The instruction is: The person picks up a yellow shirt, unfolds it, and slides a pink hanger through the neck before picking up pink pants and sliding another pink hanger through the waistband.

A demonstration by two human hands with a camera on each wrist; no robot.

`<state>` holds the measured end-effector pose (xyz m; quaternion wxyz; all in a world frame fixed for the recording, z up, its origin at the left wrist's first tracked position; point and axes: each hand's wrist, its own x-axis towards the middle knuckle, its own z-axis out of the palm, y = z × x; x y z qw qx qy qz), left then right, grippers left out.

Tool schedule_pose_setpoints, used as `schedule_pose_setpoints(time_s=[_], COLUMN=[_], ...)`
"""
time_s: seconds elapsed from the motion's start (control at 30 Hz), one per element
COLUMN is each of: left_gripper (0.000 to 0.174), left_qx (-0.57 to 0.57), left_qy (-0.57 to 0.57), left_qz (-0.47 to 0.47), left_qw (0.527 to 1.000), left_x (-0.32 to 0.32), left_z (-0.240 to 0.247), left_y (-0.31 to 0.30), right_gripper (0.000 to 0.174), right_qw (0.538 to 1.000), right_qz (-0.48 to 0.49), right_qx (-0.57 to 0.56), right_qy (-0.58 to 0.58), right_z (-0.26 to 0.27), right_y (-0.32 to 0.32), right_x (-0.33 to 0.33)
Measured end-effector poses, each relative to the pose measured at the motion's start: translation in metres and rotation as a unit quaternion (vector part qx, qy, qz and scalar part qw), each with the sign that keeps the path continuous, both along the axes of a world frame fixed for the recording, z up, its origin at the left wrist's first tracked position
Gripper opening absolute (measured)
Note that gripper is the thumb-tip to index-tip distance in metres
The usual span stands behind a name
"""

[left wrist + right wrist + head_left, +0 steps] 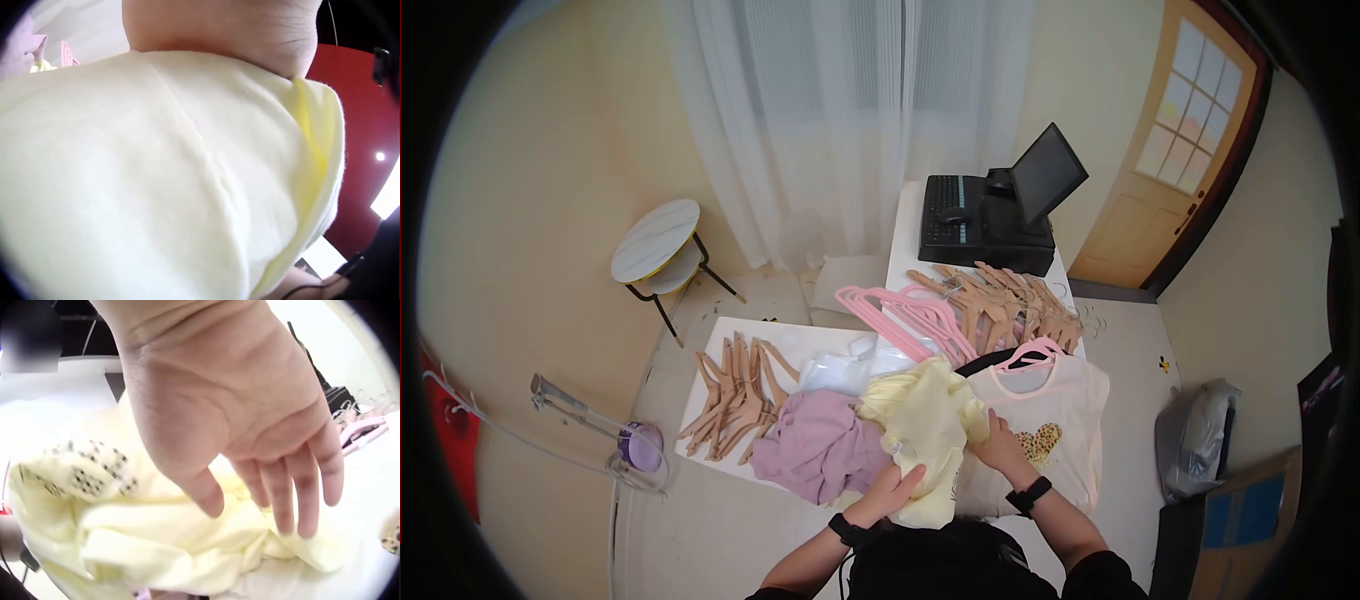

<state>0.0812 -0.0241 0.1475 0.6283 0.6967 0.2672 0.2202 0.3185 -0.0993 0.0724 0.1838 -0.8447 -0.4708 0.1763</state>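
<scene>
A bunched pale yellow shirt (930,425) with dark print is lifted in front of the body. My left hand (892,492) grips its lower left side, thumb lying over the cloth. In the left wrist view the yellow fabric (150,169) hides those fingers. At the shirt's right side is my right hand (998,447); the right wrist view shows its fingers (306,494) loosely extended against the yellow folds. A lilac garment (815,445) lies crumpled beside the left hand. Under and right of the right hand spreads a cream T-shirt (1075,400) with a leopard-print motif, on a pink hanger (1040,350).
Wooden hangers (740,400) lie on the white table's left, with more wooden hangers (1000,300) and pink hangers (900,315) farther back. Clear plastic bags (835,372) lie behind the lilac garment. A black cash register (990,220) stands at the far end. A grey bin (1195,440) is at right.
</scene>
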Motion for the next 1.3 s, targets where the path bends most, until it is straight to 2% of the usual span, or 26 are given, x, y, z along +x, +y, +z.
schedule_pose_setpoints(time_s=[0.03,0.07,0.13,0.17,0.2,0.23,0.27,0.33,0.37,0.43,0.47,0.53,0.67,0.73,0.87,0.93,0.97,1.0,1.03,1.07,1.13,1.17,1.2,1.23,1.27,1.3], left_gripper=[0.026,0.026,0.02,0.02,0.02,0.021,0.023,0.026,0.028,0.033,0.033,0.038,0.036,0.034,0.034,0.035,0.035,0.037,0.039,0.039,0.051,0.051,0.056,0.062,0.062,0.065], left_qx=[-0.036,-0.036,0.062,0.036,0.036,0.036,0.038,0.072,0.052,0.033,0.035,-0.008,-0.017,0.004,0.042,0.076,0.076,0.097,0.114,0.115,0.231,0.232,0.19,0.146,0.147,0.127], left_qy=[-0.009,-0.009,-0.133,-0.092,-0.09,-0.125,-0.161,-0.157,-0.164,-0.158,-0.157,-0.192,-0.174,-0.173,-0.197,-0.075,-0.075,0.125,0.321,0.32,0.219,0.217,0.277,0.334,0.332,0.307], left_qz=[0.035,0.035,0.096,0.105,0.111,0.145,0.18,0.218,0.242,0.275,0.283,0.34,0.399,0.419,0.42,0.343,0.342,0.294,0.233,0.231,0.213,0.21,0.177,0.141,0.138,0.133], left_qw=[0.999,0.999,0.985,0.99,0.989,0.981,0.97,0.96,0.955,0.948,0.945,0.921,0.9,0.892,0.885,0.933,0.933,0.943,0.911,0.911,0.924,0.925,0.925,0.92,0.921,0.934], left_x=[-0.004,-0.007,-0.015,-0.027,-0.037,-0.045,-0.053,-0.068,-0.074,-0.089,-0.091,-0.096,-0.111,-0.113,-0.115,-0.121,-0.119,-0.115,-0.109,-0.103,-0.094,-0.094,-0.093,-0.092,-0.091,-0.092], left_z=[0.009,0.021,0.046,0.053,0.063,0.073,0.079,0.084,0.088,0.084,0.084,0.087,0.077,0.08,0.084,0.065,0.054,0.042,0.027,0.0,-0.072,-0.103,-0.132,-0.15,-0.158,-0.164], left_y=[-0.002,-0.002,0.002,0.0,-0.002,-0.002,-0.001,0.002,0.003,0.006,0.006,0.007,0.01,0.016,0.025,0.037,0.042,0.049,0.056,0.061,0.063,0.064,0.065,0.065,0.068,0.07], right_gripper=[0.065,0.065,0.058,0.058,0.05,0.042,0.042,0.024,0.024,0.017,0.017,0.016,0.013,0.011,0.013,0.019,0.026,0.026,0.029,0.032,0.036,0.038,0.04,0.04,0.04,0.041], right_qw=[0.993,0.993,0.997,0.998,0.998,0.998,0.998,0.967,0.968,0.972,0.971,0.896,0.878,0.839,0.822,0.798,0.792,0.792,0.786,0.779,0.766,0.761,0.756,0.775,0.776,0.779], right_qz=[-0.069,-0.068,-0.028,-0.023,-0.003,0.019,0.027,-0.009,-0.001,0.01,0.018,0.058,0.137,0.109,0.103,0.117,0.126,0.126,0.116,0.106,0.105,0.097,0.089,0.088,0.086,0.048], right_qx=[0.078,0.078,0.013,0.011,-0.009,-0.026,-0.025,0.241,0.24,0.222,0.221,0.343,0.375,0.405,0.391,0.438,0.43,0.43,0.453,0.475,0.488,0.495,0.501,0.502,0.503,0.549], right_qy=[-0.059,-0.059,-0.067,-0.066,-0.063,-0.06,-0.058,-0.079,-0.077,0.083,0.086,0.274,0.263,0.348,0.401,0.396,0.415,0.414,0.405,0.396,0.405,0.409,0.412,0.373,0.37,0.299], right_z=[-0.005,-0.009,-0.015,-0.026,-0.042,-0.047,-0.052,-0.035,-0.023,0.014,0.034,0.073,0.122,0.147,0.18,0.2,0.21,0.221,0.232,0.243,0.255,0.255,0.258,0.265,0.267,0.269], right_y=[0.005,0.009,0.025,0.027,0.03,0.035,0.041,0.054,0.06,0.079,0.089,0.108,0.129,0.13,0.129,0.131,0.129,0.128,0.126,0.123,0.113,0.108,0.103,0.096,0.091,0.086], right_x=[-0.001,0.0,0.003,0.007,0.012,0.012,0.01,0.001,-0.003,-0.014,-0.023,-0.042,-0.067,-0.079,-0.08,-0.079,-0.076,-0.073,-0.071,-0.07,-0.064,-0.059,-0.055,-0.055,-0.052,-0.046])
